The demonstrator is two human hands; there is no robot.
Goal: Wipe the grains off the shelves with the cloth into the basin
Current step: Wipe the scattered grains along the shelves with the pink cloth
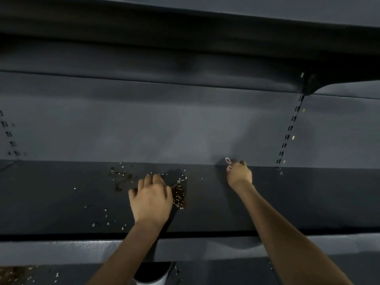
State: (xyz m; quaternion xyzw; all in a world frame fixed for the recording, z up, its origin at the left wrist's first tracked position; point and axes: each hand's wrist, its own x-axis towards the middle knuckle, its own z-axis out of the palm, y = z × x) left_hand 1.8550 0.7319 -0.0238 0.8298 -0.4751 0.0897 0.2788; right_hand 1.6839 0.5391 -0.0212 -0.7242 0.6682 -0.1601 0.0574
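My left hand (151, 199) lies on the dark grey shelf (287, 202), fingers bent down over what looks like a dark cloth (176, 176). The cloth shows only as a darker patch past my fingertips. A heap of brown and white grains (178, 197) sits right against this hand's right side. More grains (121, 175) are scattered to the left and toward the front edge. My right hand (239, 174) is curled at the back of the shelf and pinches a small white loop (227, 161). The white-rimmed basin (151, 280) shows below the shelf's front edge.
The shelf above (185, 58) overhangs close overhead. A slotted upright (290, 130) runs down the back wall at the right. The lower shelf (226, 274) carries a grain patch (14, 273) at the bottom left.
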